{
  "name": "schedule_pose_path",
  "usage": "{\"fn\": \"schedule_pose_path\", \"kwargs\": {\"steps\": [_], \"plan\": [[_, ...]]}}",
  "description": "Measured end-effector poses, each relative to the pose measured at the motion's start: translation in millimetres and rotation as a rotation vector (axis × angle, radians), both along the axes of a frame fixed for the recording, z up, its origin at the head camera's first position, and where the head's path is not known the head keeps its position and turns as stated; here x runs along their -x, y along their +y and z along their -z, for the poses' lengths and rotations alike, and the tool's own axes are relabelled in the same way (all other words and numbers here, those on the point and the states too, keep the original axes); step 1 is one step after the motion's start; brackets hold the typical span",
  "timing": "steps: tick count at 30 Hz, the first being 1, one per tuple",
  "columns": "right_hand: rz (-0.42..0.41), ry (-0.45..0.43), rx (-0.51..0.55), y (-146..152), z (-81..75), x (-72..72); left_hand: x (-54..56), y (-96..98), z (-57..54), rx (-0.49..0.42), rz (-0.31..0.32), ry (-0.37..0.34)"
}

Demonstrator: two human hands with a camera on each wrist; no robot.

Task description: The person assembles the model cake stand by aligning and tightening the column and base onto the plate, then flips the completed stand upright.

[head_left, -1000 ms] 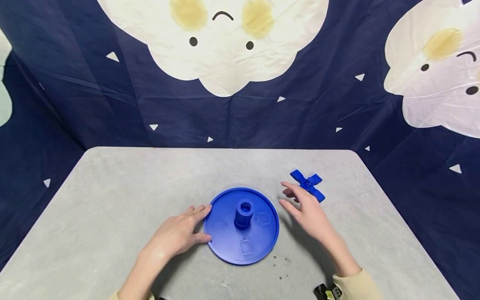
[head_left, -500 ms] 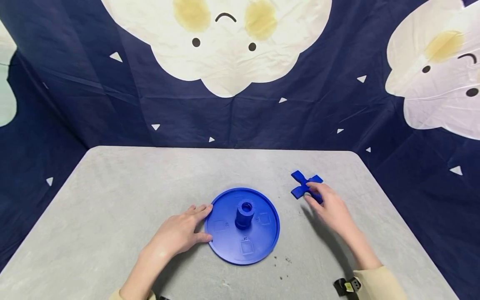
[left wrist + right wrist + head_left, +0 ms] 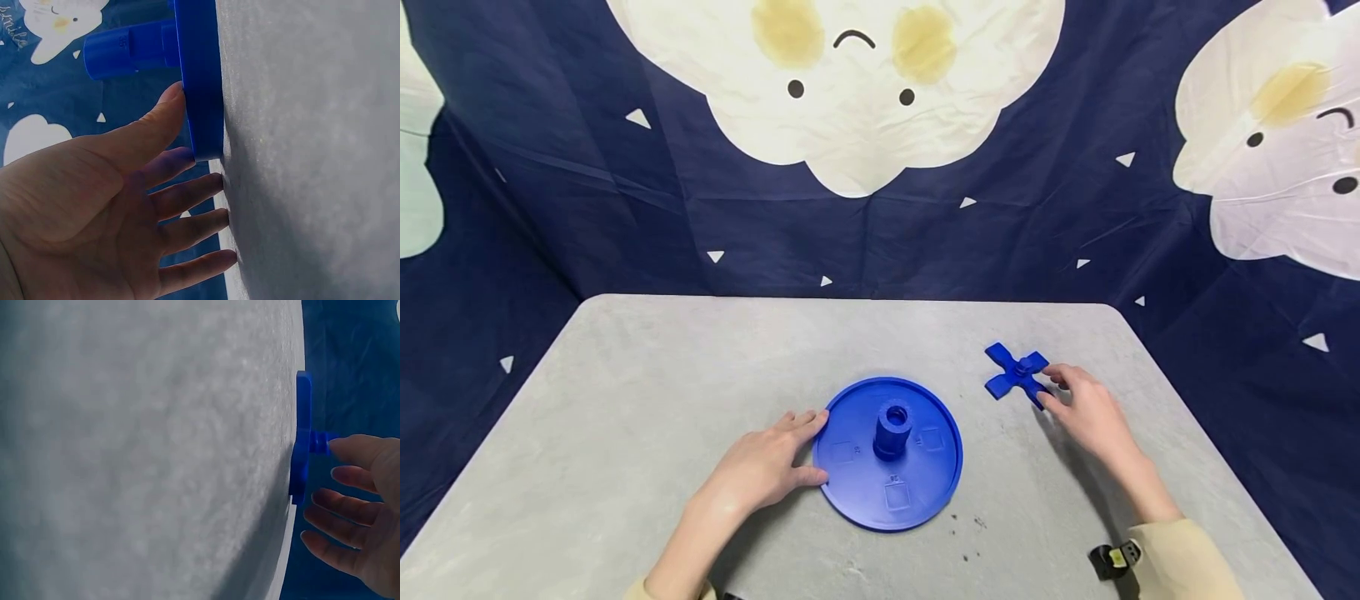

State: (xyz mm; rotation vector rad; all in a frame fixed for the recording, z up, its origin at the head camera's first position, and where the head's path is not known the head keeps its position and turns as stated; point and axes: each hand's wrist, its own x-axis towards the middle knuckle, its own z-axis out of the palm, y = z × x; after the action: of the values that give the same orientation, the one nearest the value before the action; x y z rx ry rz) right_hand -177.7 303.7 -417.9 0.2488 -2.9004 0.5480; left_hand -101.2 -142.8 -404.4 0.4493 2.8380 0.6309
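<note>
A round blue disc (image 3: pixel 856 475) with a raised rim lies on the table, and a hollow upright post (image 3: pixel 892 432) stands at its middle. My left hand (image 3: pixel 763 462) rests against the disc's left edge, thumb and fingertips touching the rim, fingers spread and fairly straight in the left wrist view. Farther back on the right lies a flat blue four-armed cross piece (image 3: pixel 1002 385), a short threaded-looking stub (image 3: pixel 320 442) rising from its centre. Beside its right arms hovers my right hand (image 3: pixel 1090 412), fingers loosely bent, with a gap between thumb and index finger and nothing gripped.
The grey table (image 3: pixel 700 358) has rounded back corners. Behind it hangs a dark blue cloth (image 3: pixel 760 225) with cloud shapes and small white triangles. Several dark crumbs (image 3: pixel 979 522) lie in front of the disc. A small black device (image 3: pixel 1112 560) sits at the right sleeve.
My right hand moved right to the cross piece, had its fingers over the middle half a second ago, and is now at the right side. The left hand and disc stay put.
</note>
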Motion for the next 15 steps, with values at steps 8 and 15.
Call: {"fn": "schedule_pose_path", "kwargs": {"steps": [8,15], "plan": [[0.0,-0.103,-0.066,4.1,2.0,5.9,0.1,-0.7,0.4,0.004,0.006,0.009],[-0.002,-0.131,-0.12,3.3,3.4,10.4,-0.3,-0.7,0.4,0.003,0.001,0.004]]}}
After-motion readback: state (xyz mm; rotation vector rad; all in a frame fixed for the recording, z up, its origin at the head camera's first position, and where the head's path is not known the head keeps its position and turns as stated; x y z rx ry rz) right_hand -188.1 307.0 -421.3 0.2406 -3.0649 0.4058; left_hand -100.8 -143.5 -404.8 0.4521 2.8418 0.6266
